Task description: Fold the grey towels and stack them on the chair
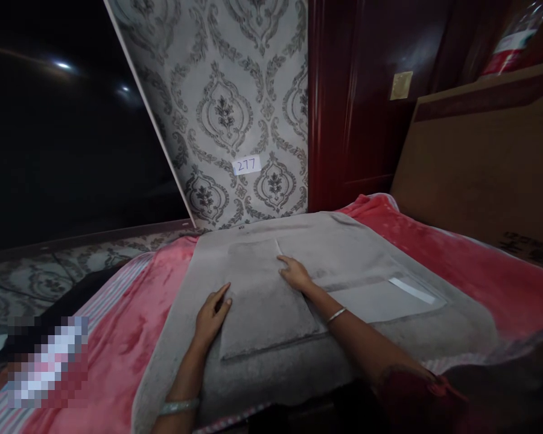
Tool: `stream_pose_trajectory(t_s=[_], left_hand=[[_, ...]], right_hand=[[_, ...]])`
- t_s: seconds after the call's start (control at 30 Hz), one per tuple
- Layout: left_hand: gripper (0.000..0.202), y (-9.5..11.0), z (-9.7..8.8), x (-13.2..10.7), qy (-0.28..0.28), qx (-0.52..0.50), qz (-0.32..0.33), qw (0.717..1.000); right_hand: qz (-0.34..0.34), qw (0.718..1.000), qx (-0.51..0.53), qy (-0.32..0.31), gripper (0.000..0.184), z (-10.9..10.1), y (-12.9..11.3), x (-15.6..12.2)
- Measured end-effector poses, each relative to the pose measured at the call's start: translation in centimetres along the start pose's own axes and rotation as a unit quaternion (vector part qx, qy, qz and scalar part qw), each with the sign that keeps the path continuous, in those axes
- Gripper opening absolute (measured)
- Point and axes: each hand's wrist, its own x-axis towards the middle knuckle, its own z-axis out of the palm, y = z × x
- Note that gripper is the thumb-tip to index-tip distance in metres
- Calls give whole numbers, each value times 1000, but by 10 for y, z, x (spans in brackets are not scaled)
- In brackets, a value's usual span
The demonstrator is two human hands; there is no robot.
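Note:
A grey plush cloth point(176, 361) is spread out flat. On it lies a squarish folded grey plush piece point(262, 313), with a paler smooth flat panel point(366, 301) to its right. My left hand point(212, 314) rests at the folded piece's left edge, thumb and index finger apart, holding nothing. Over the folded piece's upper right side is my right hand point(295, 274), its index finger stretched toward a short pale line and its other fingers partly curled. I see nothing in its grasp. A white strip point(411, 290) lies along the pale panel's right end.
Beneath the grey cloth a red blanket point(163, 289) shows on both sides. A large dark screen point(72, 132) stands at left. Patterned wallpaper point(226, 108) bears a paper label marked 277 point(247, 164). At right are a cardboard box point(479, 157) and a bottle point(516, 45).

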Motion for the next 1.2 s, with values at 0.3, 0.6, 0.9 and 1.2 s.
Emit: stream_pose_trajectory(t_s=[0.3,0.6,0.9,1.2], left_hand=[[53,12,-2,-3,-26,66,23,997],[55,13,-2,-4,-35,58,26,997],[56,14,-2,-4,-35,51,32,998],[58,17,-2,-5,-47,52,22,997]], right_hand=[[23,1000,-18,2,60,-3,3,0],[23,999,-49,-5,60,-18,1,-6],[32,998,-53,-13,62,-26,0,1],[35,997,-54,-31,61,-26,10,0]])
